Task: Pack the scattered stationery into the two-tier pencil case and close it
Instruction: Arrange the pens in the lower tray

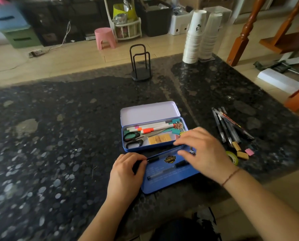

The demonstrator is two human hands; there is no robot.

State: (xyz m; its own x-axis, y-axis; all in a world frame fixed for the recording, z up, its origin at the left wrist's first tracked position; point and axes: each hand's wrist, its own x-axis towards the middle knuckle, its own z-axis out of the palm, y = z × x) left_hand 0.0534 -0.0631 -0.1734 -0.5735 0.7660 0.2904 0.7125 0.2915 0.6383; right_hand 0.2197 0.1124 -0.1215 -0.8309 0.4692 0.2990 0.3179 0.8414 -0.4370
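Blue tray [169,178]: gold-and-black badge [169,159] and rows of small print, neither legible. No other text readable.

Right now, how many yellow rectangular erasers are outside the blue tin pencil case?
2 visible: one yellow eraser at the tips of the loose pens, another beside the green tape roll. The right hand may hide more.
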